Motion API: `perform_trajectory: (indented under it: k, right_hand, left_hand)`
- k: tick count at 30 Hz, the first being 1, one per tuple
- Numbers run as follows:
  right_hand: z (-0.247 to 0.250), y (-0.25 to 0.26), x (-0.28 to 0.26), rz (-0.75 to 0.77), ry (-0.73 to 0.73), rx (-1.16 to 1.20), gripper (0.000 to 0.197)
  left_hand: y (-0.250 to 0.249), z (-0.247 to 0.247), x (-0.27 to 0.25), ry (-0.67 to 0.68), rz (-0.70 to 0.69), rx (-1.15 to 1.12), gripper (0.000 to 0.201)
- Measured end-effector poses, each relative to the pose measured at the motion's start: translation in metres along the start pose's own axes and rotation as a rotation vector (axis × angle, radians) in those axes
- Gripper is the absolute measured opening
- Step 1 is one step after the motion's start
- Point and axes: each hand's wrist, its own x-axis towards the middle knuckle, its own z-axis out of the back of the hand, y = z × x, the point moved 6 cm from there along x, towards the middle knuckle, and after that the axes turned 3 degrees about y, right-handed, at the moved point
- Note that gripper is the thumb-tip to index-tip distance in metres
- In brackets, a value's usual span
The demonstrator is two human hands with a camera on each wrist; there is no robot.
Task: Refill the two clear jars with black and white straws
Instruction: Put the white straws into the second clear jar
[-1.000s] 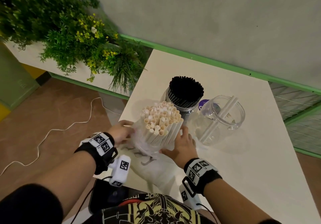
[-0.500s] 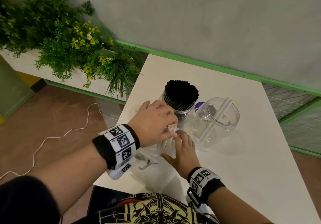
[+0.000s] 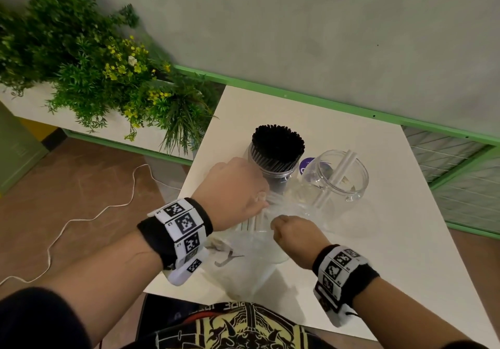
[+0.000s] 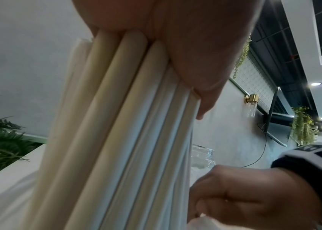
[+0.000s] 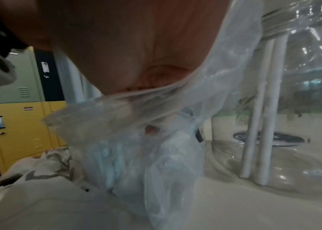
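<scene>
My left hand (image 3: 238, 186) grips the top of a bundle of white straws (image 4: 120, 140), which stands upright in a clear plastic bag (image 3: 251, 254) on the white table (image 3: 378, 240). My right hand (image 3: 295, 236) pinches the bag's rim (image 5: 156, 96) beside the bundle. Behind them a clear jar (image 3: 273, 170) is packed with black straws (image 3: 277, 141). To its right a second clear jar (image 3: 338, 178) holds two white straws (image 3: 339, 172), also seen close in the right wrist view (image 5: 264, 124).
A planter of green plants with yellow flowers (image 3: 94, 72) stands left of the table. A white cable (image 3: 81, 218) runs across the brown floor. A purple lid (image 3: 305, 164) lies between the jars. The grey wall with a green ledge (image 3: 324, 102) borders the table's far side.
My left hand rose from the bag's left side and closed over the top of the white straw bundle. My right hand curled from flat against the bag into a pinch on its rim.
</scene>
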Motion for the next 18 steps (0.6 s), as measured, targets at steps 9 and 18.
perform_trajectory:
  k: [9, 18]
  right_hand:
    - [-0.057, -0.024, 0.004, -0.196, 0.225, 0.236, 0.106]
    - [0.002, -0.007, -0.04, 0.006, -0.543, 0.04, 0.076]
  left_hand:
    - [0.0, 0.001, -0.004, -0.004, 0.004, -0.019, 0.023]
    - [-0.006, 0.003, -0.002, -0.025, 0.015, -0.009, 0.024]
